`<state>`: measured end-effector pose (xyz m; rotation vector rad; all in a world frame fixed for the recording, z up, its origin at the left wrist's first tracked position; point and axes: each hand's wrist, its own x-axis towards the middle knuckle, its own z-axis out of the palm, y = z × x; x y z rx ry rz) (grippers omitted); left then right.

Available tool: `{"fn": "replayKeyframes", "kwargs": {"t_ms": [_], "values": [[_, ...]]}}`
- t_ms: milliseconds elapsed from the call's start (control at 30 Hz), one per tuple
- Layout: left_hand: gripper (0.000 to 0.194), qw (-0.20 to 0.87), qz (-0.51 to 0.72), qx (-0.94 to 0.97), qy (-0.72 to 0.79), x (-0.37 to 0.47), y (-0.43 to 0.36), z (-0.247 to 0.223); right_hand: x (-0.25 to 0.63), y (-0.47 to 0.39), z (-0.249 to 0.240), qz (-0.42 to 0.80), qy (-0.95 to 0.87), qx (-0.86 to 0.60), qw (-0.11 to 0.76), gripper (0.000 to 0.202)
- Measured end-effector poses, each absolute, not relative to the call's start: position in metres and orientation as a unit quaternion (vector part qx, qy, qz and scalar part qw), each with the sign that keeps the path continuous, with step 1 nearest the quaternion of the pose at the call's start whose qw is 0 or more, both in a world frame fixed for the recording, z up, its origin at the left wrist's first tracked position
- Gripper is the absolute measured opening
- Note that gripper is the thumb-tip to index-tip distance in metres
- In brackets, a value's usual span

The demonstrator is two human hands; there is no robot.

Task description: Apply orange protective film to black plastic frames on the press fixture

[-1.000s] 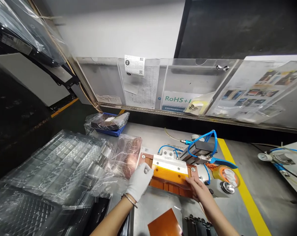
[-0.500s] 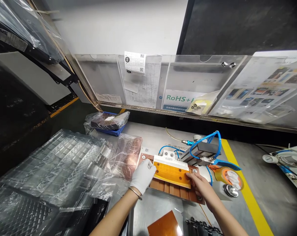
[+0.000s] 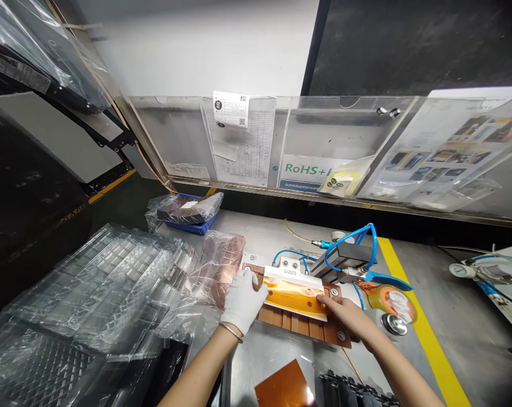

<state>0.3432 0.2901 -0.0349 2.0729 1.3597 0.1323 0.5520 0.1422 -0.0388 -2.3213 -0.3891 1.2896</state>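
Observation:
An orange translucent sheet (image 3: 296,297) lies against the white plate of a fixture marked JJ-25070 (image 3: 293,272), above a brown grooved base (image 3: 296,325). My left hand (image 3: 244,299), in a white glove with a bracelet at the wrist, pinches the sheet's left edge. Bare, my right hand (image 3: 338,310) grips the right edge with its fingertips. Glare crosses the upper part of the sheet. Nearer to me, another orange sheet (image 3: 284,386) rests on a metal surface.
Clear plastic trays (image 3: 90,294) fill the left. Beside them lies a bagged copper-coloured stack (image 3: 222,265), with a blue bin (image 3: 196,226) behind. Blue air hoses (image 3: 375,249), tape rolls (image 3: 395,304) and a metal-topped bottle (image 3: 394,324) stand right. Black parts (image 3: 349,390) lie near the front.
My left hand's fingers have shifted and spread slightly at the sheet's left edge. Glare now shows on the sheet, which is still between both hands. The view has moved slightly.

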Motion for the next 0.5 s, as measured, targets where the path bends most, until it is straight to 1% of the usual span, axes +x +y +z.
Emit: {"fn": "replayKeyframes", "kwargs": {"t_ms": [67, 200, 267, 333, 400, 433, 500], "values": [[0.025, 0.284, 0.090, 0.800, 0.521, 0.338, 0.288, -0.038, 0.554, 0.141, -0.034, 0.491, -0.144, -0.836, 0.200, 0.045], [0.060, 0.224, 0.113, 0.794, 0.554, 0.324, 0.285, -0.046, 0.556, 0.134, -0.031, 0.524, -0.124, -0.824, 0.177, 0.047], [0.062, 0.191, 0.127, 0.791, 0.568, 0.313, 0.284, -0.049, 0.557, 0.128, -0.028, 0.520, -0.116, -0.827, 0.181, 0.047], [0.058, 0.169, 0.161, 0.778, 0.584, 0.296, 0.280, -0.050, 0.558, 0.120, -0.024, 0.512, -0.120, -0.828, 0.195, 0.049], [0.056, 0.183, 0.171, 0.768, 0.590, 0.272, 0.267, -0.050, 0.556, 0.106, -0.021, 0.505, -0.140, -0.823, 0.217, 0.056], [0.058, 0.202, 0.153, 0.773, 0.581, 0.258, 0.257, -0.050, 0.554, 0.098, -0.020, 0.504, -0.152, -0.819, 0.227, 0.061], [0.069, 0.226, 0.063, 0.797, 0.557, 0.232, 0.230, -0.047, 0.547, 0.078, -0.023, 0.503, -0.186, -0.810, 0.237, 0.069]]}}
